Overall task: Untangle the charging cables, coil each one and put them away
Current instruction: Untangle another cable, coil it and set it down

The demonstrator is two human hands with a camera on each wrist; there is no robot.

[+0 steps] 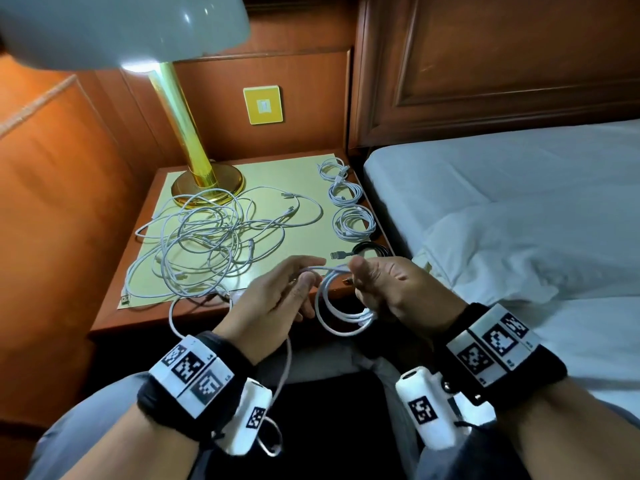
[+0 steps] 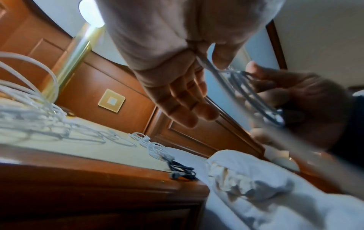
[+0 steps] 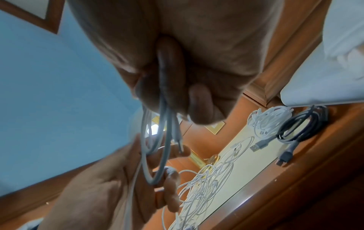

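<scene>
Between my hands hangs a white cable [image 1: 341, 315] wound into a few loops. My right hand [image 1: 375, 284] grips the loops in its fist, seen close in the right wrist view as the coil [image 3: 157, 149]. My left hand [image 1: 306, 275] pinches the cable's free run between thumb and forefinger, its other fingers fairly straight [image 2: 177, 93]. The slack [image 1: 175, 318] trails past my left wrist. A tangle of white cables [image 1: 214, 240] lies on the nightstand mat. Three white coils [image 1: 353, 223] and a black coil [image 1: 372, 252] line the mat's right side.
A brass lamp [image 1: 207, 181] with a white shade [image 1: 121, 26] stands at the back left of the wooden nightstand [image 1: 138, 322]. A bed with white sheets [image 1: 519, 202] borders it on the right. A yellow wall switch [image 1: 263, 105] sits on the panel behind.
</scene>
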